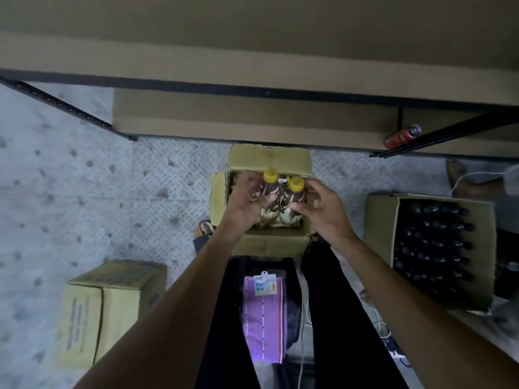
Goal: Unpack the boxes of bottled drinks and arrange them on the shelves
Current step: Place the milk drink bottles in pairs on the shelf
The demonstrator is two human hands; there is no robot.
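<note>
Above the open box, my left hand and right hand each grip a yellow-capped bottle; unpacking's underway, and next I'd lift both to the shelf.

Dim, flat indoor light; soft motion blur, wide-angle edge distortion.
</note>
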